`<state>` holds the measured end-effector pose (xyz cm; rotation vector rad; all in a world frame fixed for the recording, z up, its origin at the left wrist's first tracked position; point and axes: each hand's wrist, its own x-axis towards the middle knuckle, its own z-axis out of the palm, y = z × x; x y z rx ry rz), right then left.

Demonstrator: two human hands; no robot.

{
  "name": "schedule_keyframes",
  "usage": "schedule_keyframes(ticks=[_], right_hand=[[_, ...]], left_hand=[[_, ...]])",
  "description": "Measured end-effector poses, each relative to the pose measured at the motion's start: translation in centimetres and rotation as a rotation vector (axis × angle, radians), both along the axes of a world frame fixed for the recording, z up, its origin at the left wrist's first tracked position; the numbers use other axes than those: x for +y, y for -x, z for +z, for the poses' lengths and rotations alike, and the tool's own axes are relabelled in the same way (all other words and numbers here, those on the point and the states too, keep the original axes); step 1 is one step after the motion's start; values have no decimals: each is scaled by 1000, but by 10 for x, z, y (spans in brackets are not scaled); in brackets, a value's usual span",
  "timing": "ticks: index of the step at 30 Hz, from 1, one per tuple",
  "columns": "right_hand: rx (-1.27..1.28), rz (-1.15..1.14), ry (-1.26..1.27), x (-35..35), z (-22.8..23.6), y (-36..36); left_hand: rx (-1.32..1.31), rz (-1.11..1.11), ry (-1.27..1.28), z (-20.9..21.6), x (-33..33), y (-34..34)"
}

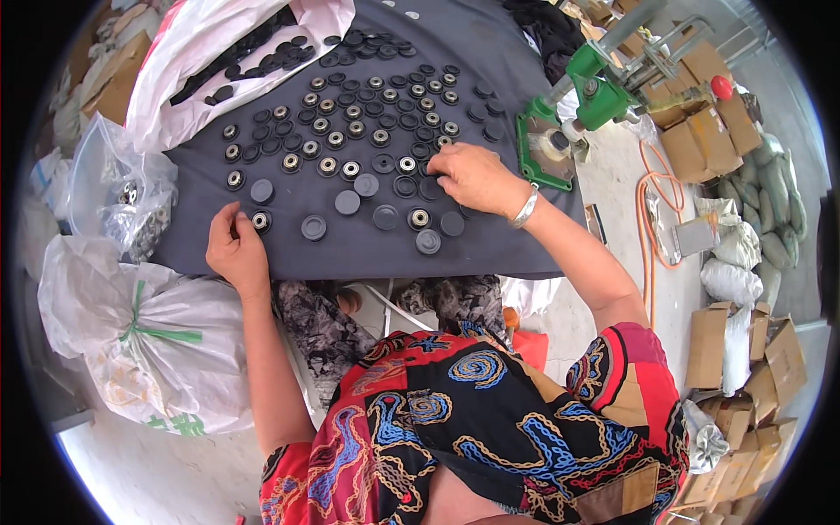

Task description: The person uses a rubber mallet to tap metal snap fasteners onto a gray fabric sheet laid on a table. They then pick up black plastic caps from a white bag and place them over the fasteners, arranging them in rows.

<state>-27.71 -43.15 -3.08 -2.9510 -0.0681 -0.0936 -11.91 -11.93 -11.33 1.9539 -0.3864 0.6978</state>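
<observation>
On a dark cloth-covered table lie many black round plastic caps (347, 203) and rings, several with a silver ball bearing (327, 166) seated inside. My left hand (238, 252) is at the near left, fingers curled, its thumb and index finger beside a bearing in a black ring (261, 220). Anything pinched there is too small to make out. My right hand (483, 179) reaches over the right side of the group, its fingertips closed at the edge of a black cap (430, 189) and partly hiding it. More loose caps lie near me between the hands.
A green hand press (544, 144) stands at the table's right edge. A white sack (188, 96) spills black caps at the far left. A clear bag of bearings (131, 206) and a tied white sack (157, 341) sit at left. Cardboard boxes (700, 144) and an orange hose (646, 201) lie right.
</observation>
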Motion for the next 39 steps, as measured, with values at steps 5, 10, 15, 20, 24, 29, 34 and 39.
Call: schedule_keyframes(ticks=[5, 10, 15, 20, 24, 29, 34, 39], right_hand=[[-12, 0, 2, 7, -4, 9], [-71, -29, -21, 4, 2, 6], [-29, -59, 69, 2, 2, -11], [112, -119, 58, 2, -2, -25], [137, -115, 29, -2, -4, -31], [38, -163, -42, -4, -4, -30], [104, -179, 30, -2, 3, -32], [127, -155, 38, -12, -4, -38]], left_hand=[[26, -1, 11, -1, 0, 0], [9, -6, 15, 1, -1, 1], [37, -8, -23, 1, 2, 1], [53, -4, -27, 2, 2, 1], [47, -7, -25, 0, 2, 1], [42, -1, -9, 3, 0, 2], [56, 3, -20, 1, 2, 1], [31, 3, 14, 5, -3, 2]])
